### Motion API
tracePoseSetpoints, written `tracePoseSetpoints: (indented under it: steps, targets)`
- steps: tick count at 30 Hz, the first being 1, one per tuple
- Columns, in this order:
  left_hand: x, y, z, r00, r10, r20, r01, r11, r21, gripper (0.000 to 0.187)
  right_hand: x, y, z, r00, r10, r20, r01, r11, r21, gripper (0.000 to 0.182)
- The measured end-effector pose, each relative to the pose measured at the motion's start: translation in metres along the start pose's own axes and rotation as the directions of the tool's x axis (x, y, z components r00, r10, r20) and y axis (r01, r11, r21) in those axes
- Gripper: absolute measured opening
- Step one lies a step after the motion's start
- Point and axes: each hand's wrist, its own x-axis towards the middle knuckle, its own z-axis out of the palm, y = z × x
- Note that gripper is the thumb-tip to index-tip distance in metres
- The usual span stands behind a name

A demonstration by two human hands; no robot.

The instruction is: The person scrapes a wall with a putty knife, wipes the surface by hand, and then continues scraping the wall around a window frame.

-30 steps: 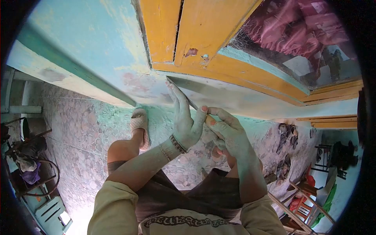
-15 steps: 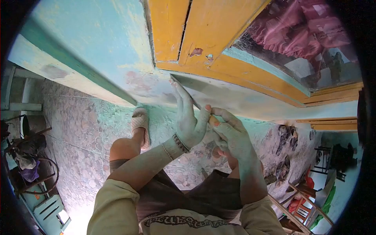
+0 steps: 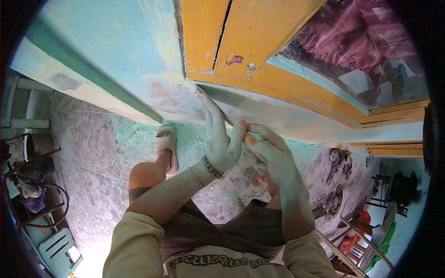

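Observation:
Stretched out nearly flat, the fingers of my left hand (image 3: pixel 219 139) lie along a thin, dark-edged flat tool (image 3: pixel 214 104) against the pale wall ledge, just below the orange wooden frame (image 3: pixel 259 85). My right hand (image 3: pixel 273 155) is closed at the tool's near end, by my left thumb; a small orange-brown part shows between its fingers. Most of what it grips is hidden. Pale dust or paste coats both hands and forearms. Bracelets circle my left wrist.
A windowpane (image 3: pixel 366 60) with pink cloth behind it is at upper right. The light blue wall (image 3: pixel 111 37) has a green ridge. Below lies a stone-patterned floor (image 3: pixel 92 153). Sandals (image 3: pixel 333 204) and wooden furniture (image 3: pixel 357 241) stand right; a chair with cloths (image 3: pixel 34 190) is left.
Both hands and the flat tool have shifted slightly left along the wall ledge. The hold looks the same, and the view has moved a little.

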Motion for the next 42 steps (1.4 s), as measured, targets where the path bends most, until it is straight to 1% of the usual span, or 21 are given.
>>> tracePoseSetpoints:
  steps: [3,4,6,7,10,13,16,19,22,24,25,28,31,34,37,40,42]
  targets:
    - [-0.001,-0.003,-0.006,0.999,-0.041,0.020,0.040,0.999,0.015,0.084,0.001,0.002,0.003,1.000,0.012,0.016,-0.013,1.000,0.028,0.030]
    - [0.000,-0.002,-0.005,0.999,-0.024,0.023,0.024,0.999,0.029,0.083,0.002,0.004,0.001,1.000,0.015,0.015,-0.015,1.000,0.028,0.030]
    - [0.000,0.003,0.002,1.000,0.005,0.026,-0.006,0.998,0.057,0.082,0.001,0.010,-0.007,0.999,-0.040,-0.031,0.042,0.998,0.054,0.031]
    - [-0.003,0.003,0.005,0.999,0.009,0.031,-0.012,0.994,0.110,0.082,0.002,0.014,-0.009,0.997,-0.065,-0.050,0.069,0.995,0.067,0.031]
    - [-0.002,0.001,0.004,1.000,-0.006,0.022,0.004,0.998,0.065,0.083,0.007,0.016,-0.011,0.997,-0.071,-0.038,0.072,0.997,0.018,0.032]
    - [0.000,-0.006,-0.005,1.000,-0.013,0.019,0.013,0.999,0.036,0.085,0.009,0.010,-0.003,1.000,-0.006,0.009,0.007,1.000,-0.015,0.032]
    - [0.000,-0.002,0.000,1.000,-0.006,0.005,0.006,1.000,0.005,0.084,0.008,0.016,-0.005,0.999,-0.031,-0.019,0.031,1.000,-0.001,0.032]
    - [-0.002,0.003,0.010,1.000,-0.022,0.005,0.022,0.998,0.053,0.083,0.004,0.011,-0.010,0.999,-0.030,-0.042,0.031,0.999,0.018,0.033]
    - [-0.002,-0.002,0.003,0.996,-0.083,-0.032,0.081,0.995,-0.062,0.083,0.011,0.008,-0.001,1.000,-0.011,-0.022,0.009,0.997,-0.081,0.034]
    - [-0.002,-0.005,-0.004,0.994,-0.101,-0.037,0.097,0.990,-0.099,0.083,0.017,0.016,0.003,0.999,-0.034,0.008,0.035,0.997,-0.064,0.034]
    - [-0.002,-0.006,-0.005,0.994,-0.101,-0.028,0.098,0.991,-0.088,0.082,0.019,0.018,0.004,0.999,-0.045,0.023,0.047,0.997,-0.056,0.033]
    - [-0.006,-0.005,0.007,0.997,-0.072,0.010,0.072,0.997,0.000,0.081,0.009,0.014,0.000,0.997,-0.012,-0.080,0.007,0.998,-0.057,0.034]
    - [-0.007,-0.005,0.014,0.997,-0.074,0.012,0.074,0.997,0.039,0.081,0.004,0.013,-0.011,1.000,0.002,-0.016,-0.002,1.000,0.017,0.034]
    - [-0.007,-0.004,0.006,0.993,-0.114,-0.006,0.114,0.993,-0.020,0.080,0.012,0.017,0.003,0.997,-0.026,-0.079,0.021,0.998,-0.065,0.033]
    - [-0.007,-0.004,0.009,0.995,-0.097,-0.013,0.096,0.995,-0.040,0.079,0.014,0.026,-0.001,0.999,-0.026,0.037,0.027,0.999,-0.037,0.032]
    - [-0.006,-0.006,0.011,0.997,-0.069,-0.027,0.067,0.997,-0.050,0.079,0.010,0.023,-0.006,0.996,-0.035,-0.086,0.026,0.994,-0.103,0.033]
    - [-0.004,-0.004,0.014,0.997,-0.073,-0.037,0.073,0.997,-0.004,0.079,0.008,0.014,-0.010,0.998,0.006,-0.061,-0.012,0.994,-0.107,0.033]
